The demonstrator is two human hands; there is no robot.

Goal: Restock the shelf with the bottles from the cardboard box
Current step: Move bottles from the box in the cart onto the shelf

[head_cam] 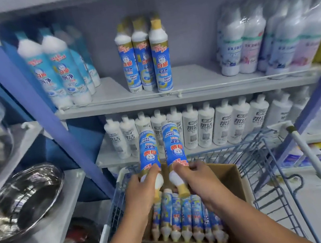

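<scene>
Transfer step in hand: left hand (137, 188) and right hand (196, 175) each wrap a grip round the neck of a blue bottle (148, 151) (174, 143), lifted over the cardboard box (230, 175) at lower centre; next move calls for standing both beside the matching trio (144, 55) on the upper shelf (202, 89).
</scene>
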